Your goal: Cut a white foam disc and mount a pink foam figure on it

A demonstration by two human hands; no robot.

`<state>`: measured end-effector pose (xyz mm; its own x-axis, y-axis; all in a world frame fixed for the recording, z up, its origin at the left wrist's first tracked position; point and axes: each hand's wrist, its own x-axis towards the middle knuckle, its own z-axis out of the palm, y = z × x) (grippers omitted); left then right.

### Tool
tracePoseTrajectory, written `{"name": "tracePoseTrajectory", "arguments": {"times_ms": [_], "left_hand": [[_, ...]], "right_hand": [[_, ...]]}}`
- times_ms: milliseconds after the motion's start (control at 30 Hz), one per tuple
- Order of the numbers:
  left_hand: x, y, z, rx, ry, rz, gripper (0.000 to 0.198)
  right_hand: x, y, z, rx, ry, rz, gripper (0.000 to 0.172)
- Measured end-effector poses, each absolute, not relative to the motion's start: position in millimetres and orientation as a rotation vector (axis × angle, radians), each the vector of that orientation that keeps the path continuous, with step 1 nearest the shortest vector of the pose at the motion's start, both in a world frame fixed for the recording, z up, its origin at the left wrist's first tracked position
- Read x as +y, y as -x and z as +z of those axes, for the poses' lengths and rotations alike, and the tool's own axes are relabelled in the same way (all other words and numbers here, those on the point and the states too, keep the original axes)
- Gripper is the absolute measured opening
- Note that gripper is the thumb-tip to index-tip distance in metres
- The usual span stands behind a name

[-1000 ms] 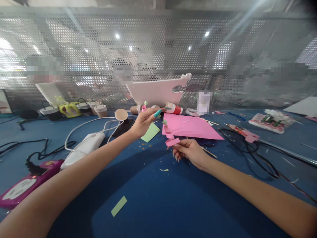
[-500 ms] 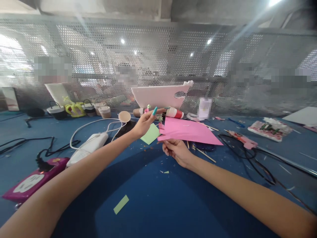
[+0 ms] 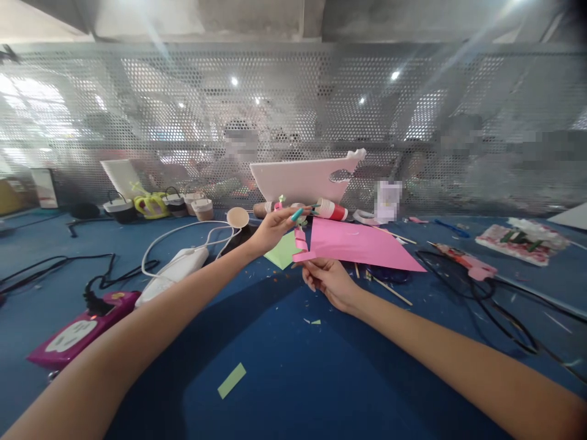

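A sheet of pink paper (image 3: 362, 244) is held up over the table, its lower left corner pinched between the thumb and fingers of my right hand (image 3: 329, 278). Along its left edge a narrow pink paper strip (image 3: 299, 239) bends away from the sheet. My left hand (image 3: 274, 229) is just left of and above this strip, fingers stretched forward, a teal nail showing on the thumb; I see nothing held in it. Below and behind that hand lies a piece of light green paper (image 3: 282, 250), partly hidden.
A white foam board (image 3: 298, 177) leans against the mesh screen, with paper cups (image 3: 331, 209) before it. Left are a white power strip (image 3: 183, 264) and a purple box (image 3: 87, 327). A glue gun (image 3: 465, 261) with cables lies right. A green paper scrap (image 3: 232, 380) lies in front.
My left thumb has lowered and the hand has shifted slightly. The bent pink strip now stands out more from the sheet. The whole view has turned a little left; my right hand keeps its hold.
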<state>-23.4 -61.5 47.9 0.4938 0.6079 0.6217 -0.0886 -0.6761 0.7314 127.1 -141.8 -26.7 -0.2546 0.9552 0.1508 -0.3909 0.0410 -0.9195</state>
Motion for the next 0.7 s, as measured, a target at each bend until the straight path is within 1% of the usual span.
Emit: {"name": "tracePoseTrajectory", "arguments": {"times_ms": [167, 400, 700], "left_hand": [[-57.7, 23.7, 44.7, 0.408, -2.043, 1.235, 0.034], [-57.1, 23.0, 44.6, 0.432, -1.992, 1.246, 0.032], [-53.3, 23.4, 41.6, 0.375, -1.937, 1.286, 0.029]], "right_hand": [[-144.9, -126.8, -24.7, -1.185, 0.727, 1.482, 0.03], [-144.9, -127.4, -25.0, -1.168, 0.744, 1.487, 0.034], [-145.6, -127.6, -24.6, -1.188, 0.746, 1.484, 0.032]]}}
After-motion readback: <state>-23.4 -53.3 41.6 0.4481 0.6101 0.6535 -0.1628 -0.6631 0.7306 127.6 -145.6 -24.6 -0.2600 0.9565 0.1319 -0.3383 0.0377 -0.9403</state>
